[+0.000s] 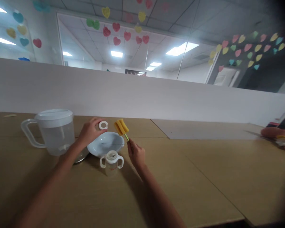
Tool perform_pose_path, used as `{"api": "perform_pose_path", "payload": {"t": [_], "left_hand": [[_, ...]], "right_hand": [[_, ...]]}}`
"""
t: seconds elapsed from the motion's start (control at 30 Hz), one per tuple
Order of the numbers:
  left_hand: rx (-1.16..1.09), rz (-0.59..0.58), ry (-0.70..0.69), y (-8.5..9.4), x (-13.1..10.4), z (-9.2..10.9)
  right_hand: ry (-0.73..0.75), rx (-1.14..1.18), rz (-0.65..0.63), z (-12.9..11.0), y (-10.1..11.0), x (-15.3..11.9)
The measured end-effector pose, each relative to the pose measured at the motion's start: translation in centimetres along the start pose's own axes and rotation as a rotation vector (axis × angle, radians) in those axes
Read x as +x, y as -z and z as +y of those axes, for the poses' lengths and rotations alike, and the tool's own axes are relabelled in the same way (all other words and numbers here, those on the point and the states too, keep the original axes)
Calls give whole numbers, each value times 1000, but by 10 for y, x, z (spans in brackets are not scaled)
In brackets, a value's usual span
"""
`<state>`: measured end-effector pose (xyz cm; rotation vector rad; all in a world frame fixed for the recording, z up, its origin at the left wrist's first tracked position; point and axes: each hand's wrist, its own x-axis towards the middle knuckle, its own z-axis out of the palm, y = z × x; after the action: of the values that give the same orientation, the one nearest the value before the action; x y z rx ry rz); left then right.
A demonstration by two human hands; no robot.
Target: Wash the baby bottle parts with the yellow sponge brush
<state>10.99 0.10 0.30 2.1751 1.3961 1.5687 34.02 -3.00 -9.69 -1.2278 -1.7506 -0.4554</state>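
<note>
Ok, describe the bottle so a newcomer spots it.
On the table, find the big lidded pitcher; right of it is a pale bowl. Nearer than the bowl stands the bottle: small, open-topped, with two white handles, where the pitcher has one.

Above the white wall (pixel 137 95), 2 adjoining green hearts (pixel 96 24), ceiling lights (pixel 116 54) and, apparently, a doorway (pixel 224 77)

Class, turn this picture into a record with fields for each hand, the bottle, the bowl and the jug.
Left hand: holds a white ring-shaped piece near the bowl's far rim
Right hand: grips a yellow sponge brush by its green handle, sponge up
Bottle: two white handles, upright, mouth open, in front of the bowl
Bowl: pale, wide, on the table
Jug: translucent, white-lidded, left of the bowl
</note>
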Motion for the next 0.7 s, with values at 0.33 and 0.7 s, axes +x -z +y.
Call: {"api": "perform_pose_path", "payload": {"t": [0.33, 0.7], "left_hand": [[414, -381, -42, 17, 0, -2], [693, -759, 517, 49, -3, -62]], "right_hand": [[-143, -145, -141, 0, 2, 4], [-213, -165, -232, -2, 1, 5]]}}
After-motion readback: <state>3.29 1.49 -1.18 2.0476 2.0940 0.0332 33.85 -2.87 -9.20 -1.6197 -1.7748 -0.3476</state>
